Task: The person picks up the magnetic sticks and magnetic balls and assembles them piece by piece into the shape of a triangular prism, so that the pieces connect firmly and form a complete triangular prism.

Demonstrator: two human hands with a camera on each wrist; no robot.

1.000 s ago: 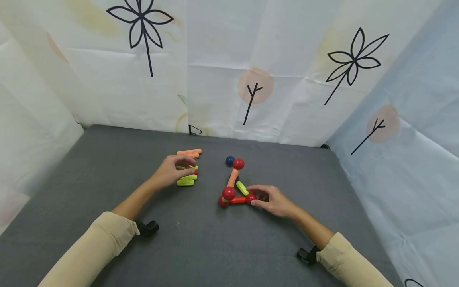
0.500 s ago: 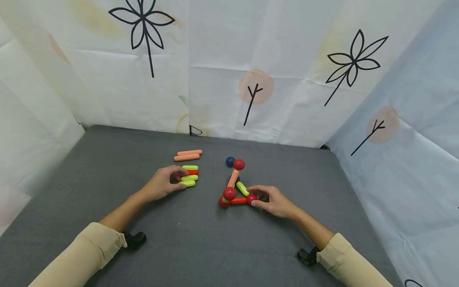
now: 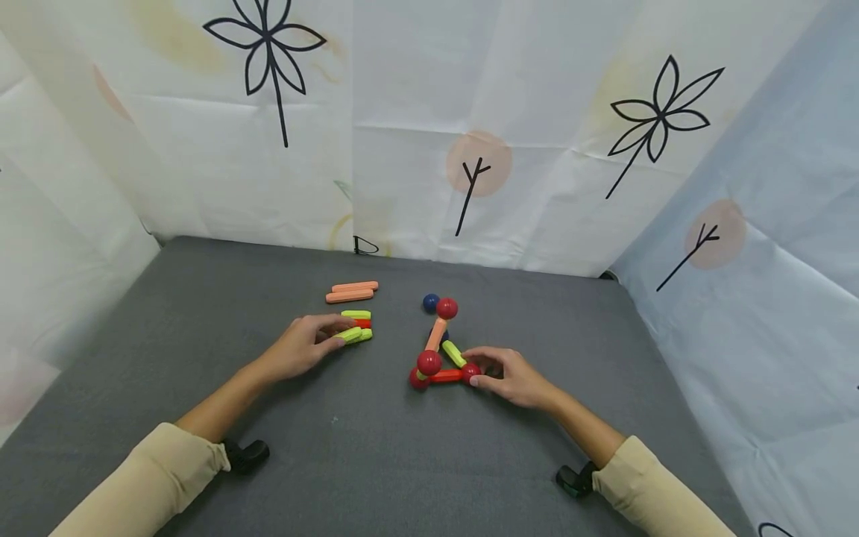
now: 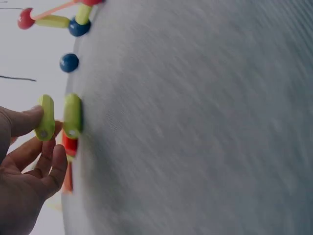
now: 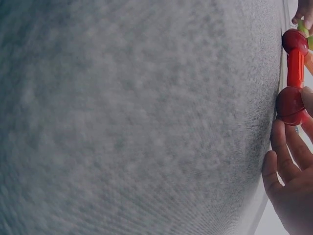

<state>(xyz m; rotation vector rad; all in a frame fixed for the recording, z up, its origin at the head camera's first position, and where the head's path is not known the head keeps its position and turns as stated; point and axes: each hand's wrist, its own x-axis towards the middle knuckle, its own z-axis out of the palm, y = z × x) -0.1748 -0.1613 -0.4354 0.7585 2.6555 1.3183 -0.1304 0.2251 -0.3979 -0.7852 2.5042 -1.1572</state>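
My left hand pinches a yellow-green toy building rod between thumb and fingers, raised beside another yellow-green rod. A small pale metal dot shows in its end in the left wrist view. Under and behind the fingers lie a red rod and a yellow-green rod. My right hand holds a dark red ball at the corner of a ball-and-rod frame. A red rod joins it to a red ball; an orange rod slants between two more red balls.
Two orange rods lie behind my left hand. A loose blue ball sits behind the frame, close to its far red ball. The grey table ends at a printed white curtain.
My left hand has come back towards the front from over the rods and picked up the nearest yellow-green one. My right hand stays on the red ball.
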